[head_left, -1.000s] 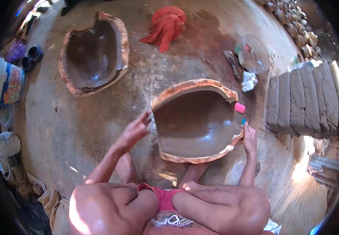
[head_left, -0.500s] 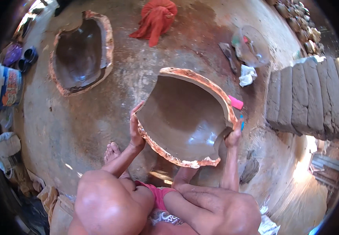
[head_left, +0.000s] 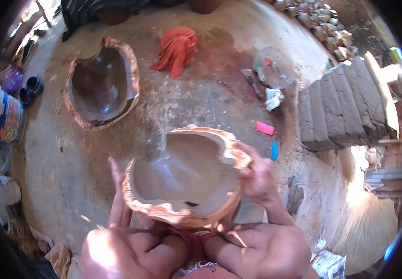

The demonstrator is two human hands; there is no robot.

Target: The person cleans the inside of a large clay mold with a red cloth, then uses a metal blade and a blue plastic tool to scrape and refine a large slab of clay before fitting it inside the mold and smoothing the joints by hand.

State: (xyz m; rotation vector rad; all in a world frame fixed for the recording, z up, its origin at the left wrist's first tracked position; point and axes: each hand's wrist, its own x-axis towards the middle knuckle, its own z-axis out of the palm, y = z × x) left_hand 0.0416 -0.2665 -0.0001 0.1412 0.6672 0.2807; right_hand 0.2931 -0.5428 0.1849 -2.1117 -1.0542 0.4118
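Observation:
Close in front of my knees I hold a mould half (head_left: 182,179), a deep shell with a chipped orange-and-white rim and a smooth, wet grey clay lining. It is tilted, with its hollow facing up, and its edge has notches. My right hand (head_left: 258,180) grips the rim on the right. At the left, my left hand (head_left: 116,176) supports the outer wall with its fingers stretched upward; part of this hand is hidden behind the mould. A second clay-lined mould half (head_left: 134,69) lies hollow side up on the floor at the far left.
A red cloth (head_left: 175,51) lies on the concrete floor ahead. Stacked grey clay slabs (head_left: 340,107) stand at the right. Nearer are a pink piece (head_left: 264,128), a blue piece (head_left: 274,151), a clear plastic basin (head_left: 275,69) and a white crumpled bag (head_left: 274,98). A bucket (head_left: 10,116) stands left.
The mould half has come nearer to my body and has been turned and tilted in my hands. Both hands moved with it. My view has shifted to show more of the far floor.

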